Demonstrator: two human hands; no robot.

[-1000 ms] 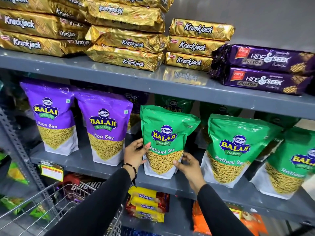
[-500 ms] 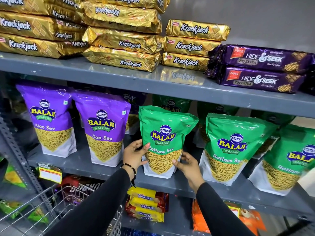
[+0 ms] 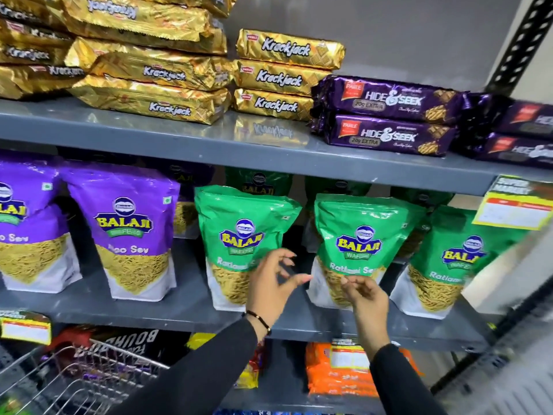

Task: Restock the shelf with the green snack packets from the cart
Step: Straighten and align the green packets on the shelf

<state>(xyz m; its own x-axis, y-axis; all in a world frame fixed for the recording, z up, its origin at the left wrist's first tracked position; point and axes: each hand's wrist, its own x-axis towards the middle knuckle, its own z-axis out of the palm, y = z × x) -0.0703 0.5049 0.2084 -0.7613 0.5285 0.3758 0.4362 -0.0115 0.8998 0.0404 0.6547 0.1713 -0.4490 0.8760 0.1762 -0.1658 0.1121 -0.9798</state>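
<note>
Three green Ratlami Sev packets stand upright along the front of the grey middle shelf (image 3: 179,310): a left one (image 3: 239,223), a middle one (image 3: 362,226) and a right one (image 3: 457,259). More green packets stand behind them in shadow. My left hand (image 3: 272,283) hovers just in front of the left packet's lower right corner, fingers spread and empty. My right hand (image 3: 363,298) is in front of the middle packet's lower part, fingers loosely curled, holding nothing. Only the wire cart's (image 3: 59,381) rim shows, at the bottom left.
Two purple Aloo Sev packets (image 3: 125,223) stand to the left on the same shelf. Gold Krackjack packs (image 3: 155,73) and purple Hide & Seek packs (image 3: 386,115) lie on the shelf above. A yellow price tag (image 3: 514,202) hangs at the right. Orange packets (image 3: 335,372) sit below.
Both hands have let go of the left green packet and drawn back and to the right. The view has shifted right and closer to the shelf.
</note>
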